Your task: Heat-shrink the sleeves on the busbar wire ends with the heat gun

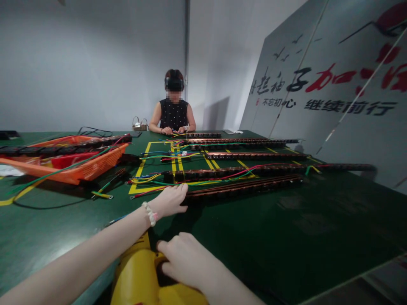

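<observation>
My left hand [170, 199] reaches forward over the green table [286, 228], fingers stretched out and closing on the near end of a long dark strip with copper bars [241, 188]. A beaded bracelet is on that wrist. My right hand [187, 258] lies close to me on a yellow object [140, 275] at the table's near edge, fingers curled over its dark opening. Several more long strips [235, 171] with red, green, yellow and blue wires lie side by side farther out.
An orange basket [85, 169] with black strips and wires sits at the left. Yellow tape lines [141, 169] mark the table. Another person [173, 114] sits at the far end handling wires. A large lettered board [333, 93] leans at the right.
</observation>
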The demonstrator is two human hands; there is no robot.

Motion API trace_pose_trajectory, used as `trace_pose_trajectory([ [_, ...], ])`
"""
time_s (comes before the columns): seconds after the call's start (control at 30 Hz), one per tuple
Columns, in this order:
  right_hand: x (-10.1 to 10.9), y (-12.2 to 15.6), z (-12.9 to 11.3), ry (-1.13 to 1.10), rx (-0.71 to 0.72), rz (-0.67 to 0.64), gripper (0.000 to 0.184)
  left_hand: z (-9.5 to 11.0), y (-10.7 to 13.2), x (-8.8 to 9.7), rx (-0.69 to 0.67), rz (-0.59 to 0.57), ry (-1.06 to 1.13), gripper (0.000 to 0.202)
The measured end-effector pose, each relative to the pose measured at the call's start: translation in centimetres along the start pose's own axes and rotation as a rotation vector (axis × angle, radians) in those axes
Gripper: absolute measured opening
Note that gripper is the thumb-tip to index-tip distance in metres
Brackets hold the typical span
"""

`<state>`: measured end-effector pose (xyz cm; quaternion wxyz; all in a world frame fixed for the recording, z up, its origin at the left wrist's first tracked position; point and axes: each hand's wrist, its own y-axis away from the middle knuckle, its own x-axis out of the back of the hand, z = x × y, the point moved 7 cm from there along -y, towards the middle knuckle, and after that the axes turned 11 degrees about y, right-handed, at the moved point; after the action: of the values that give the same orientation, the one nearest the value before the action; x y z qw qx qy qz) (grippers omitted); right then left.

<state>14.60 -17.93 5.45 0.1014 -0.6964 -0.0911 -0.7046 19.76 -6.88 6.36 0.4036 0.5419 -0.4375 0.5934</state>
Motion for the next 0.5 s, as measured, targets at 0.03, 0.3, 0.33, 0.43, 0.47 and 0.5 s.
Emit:
trace_pose_trajectory([
  [0.03, 0.1, 0.0, 0.0, -0.005, -0.004, -0.008, 0.015, 0.0, 0.0, 0.3, -0.006, 0.001, -0.005, 0.041],
  [0.3, -0.4, 0.0, 0.0, -0.059, -0.021, -0.019, 0.011, -0.7, -1.2, 6.2, -0.105, 0.203, -0.214, 0.060],
  [0.33, -0.7, -0.1, 0.0, -0.068, -0.022, -0.017, 0.011, -1.0, -1.4, 7.1, -0.110, 0.221, -0.227, 0.061],
  [0.43, -1.6, -0.4, 0.0, -0.085, -0.016, -0.066, 0.013, -2.6, -2.1, 9.3, -0.109, 0.245, -0.215, 0.061],
  [0.47, -1.8, -0.6, -0.1, -0.083, -0.005, -0.091, 0.013, -3.5, -2.4, 9.8, -0.104, 0.241, -0.197, 0.061],
  [0.5, -2.0, -0.7, -0.2, -0.077, 0.009, -0.113, 0.014, -4.4, -2.6, 10.1, -0.097, 0.238, -0.180, 0.061],
])
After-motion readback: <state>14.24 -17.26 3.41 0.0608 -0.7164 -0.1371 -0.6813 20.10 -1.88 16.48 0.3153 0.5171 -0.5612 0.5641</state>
